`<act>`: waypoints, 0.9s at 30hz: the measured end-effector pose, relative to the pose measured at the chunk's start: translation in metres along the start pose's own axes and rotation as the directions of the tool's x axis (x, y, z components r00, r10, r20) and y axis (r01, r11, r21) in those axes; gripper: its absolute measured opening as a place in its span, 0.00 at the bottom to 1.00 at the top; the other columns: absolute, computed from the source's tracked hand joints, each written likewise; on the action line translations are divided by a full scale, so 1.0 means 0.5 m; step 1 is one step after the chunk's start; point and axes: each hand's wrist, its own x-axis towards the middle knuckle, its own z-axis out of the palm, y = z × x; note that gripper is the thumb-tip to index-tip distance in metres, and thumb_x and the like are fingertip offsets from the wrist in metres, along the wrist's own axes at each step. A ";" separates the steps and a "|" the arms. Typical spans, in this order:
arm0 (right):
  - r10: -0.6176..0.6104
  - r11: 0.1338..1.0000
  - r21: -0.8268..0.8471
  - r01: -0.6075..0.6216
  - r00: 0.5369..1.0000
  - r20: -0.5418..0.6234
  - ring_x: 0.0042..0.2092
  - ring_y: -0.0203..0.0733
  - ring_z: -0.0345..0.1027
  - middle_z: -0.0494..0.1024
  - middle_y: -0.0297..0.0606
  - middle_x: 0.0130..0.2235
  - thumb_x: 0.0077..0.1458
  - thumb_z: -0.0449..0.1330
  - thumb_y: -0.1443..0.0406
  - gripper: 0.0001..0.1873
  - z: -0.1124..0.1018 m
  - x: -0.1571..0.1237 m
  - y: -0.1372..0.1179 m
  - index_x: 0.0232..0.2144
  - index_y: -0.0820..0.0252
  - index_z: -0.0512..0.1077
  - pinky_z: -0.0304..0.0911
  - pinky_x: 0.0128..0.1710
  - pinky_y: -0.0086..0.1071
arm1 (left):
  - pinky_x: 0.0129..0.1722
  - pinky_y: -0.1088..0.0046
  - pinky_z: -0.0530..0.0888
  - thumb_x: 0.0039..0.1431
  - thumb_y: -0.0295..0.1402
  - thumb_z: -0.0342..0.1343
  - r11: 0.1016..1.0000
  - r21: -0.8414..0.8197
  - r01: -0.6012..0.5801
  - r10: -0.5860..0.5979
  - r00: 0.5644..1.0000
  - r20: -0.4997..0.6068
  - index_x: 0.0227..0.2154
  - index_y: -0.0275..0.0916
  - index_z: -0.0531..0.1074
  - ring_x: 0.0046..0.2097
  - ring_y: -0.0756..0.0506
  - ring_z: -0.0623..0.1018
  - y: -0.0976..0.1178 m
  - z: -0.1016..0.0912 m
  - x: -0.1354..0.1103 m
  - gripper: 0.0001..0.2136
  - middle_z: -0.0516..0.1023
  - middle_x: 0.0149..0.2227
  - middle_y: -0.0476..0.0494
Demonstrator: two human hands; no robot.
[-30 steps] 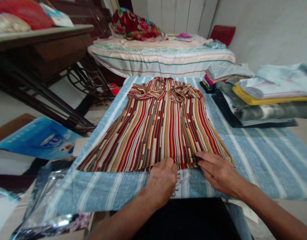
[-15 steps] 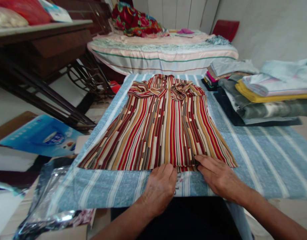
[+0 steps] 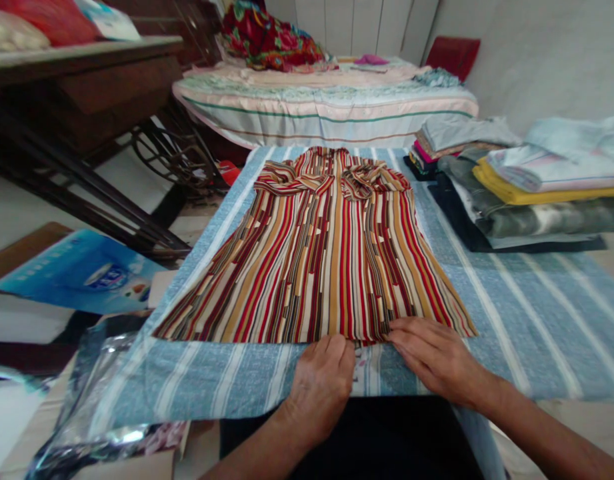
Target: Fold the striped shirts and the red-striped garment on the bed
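Shirt hem (image 3: 371, 333) against the fingers (image 3: 419, 331)

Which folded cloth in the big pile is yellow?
The yellow cloth, just under the whitish cloth and above the mottled grey-green one; no other there shows yellow.

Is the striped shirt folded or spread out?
Mostly spread: the striped shirt lies with its body flat, left hand and right hand at its hem; the sleeves are folded over the upper front.
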 end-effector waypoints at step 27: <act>-0.079 0.986 -0.145 0.079 0.997 0.006 0.56 0.51 0.60 0.70 0.51 0.51 0.57 0.52 0.72 0.09 -0.008 0.006 -0.002 0.39 0.66 0.71 0.63 0.51 0.43 | 0.29 0.66 0.68 0.57 0.23 0.49 0.996 -0.011 -0.086 0.086 0.996 0.003 0.29 0.38 0.65 0.30 0.45 0.68 0.017 -0.015 0.068 0.04 0.66 0.29 0.46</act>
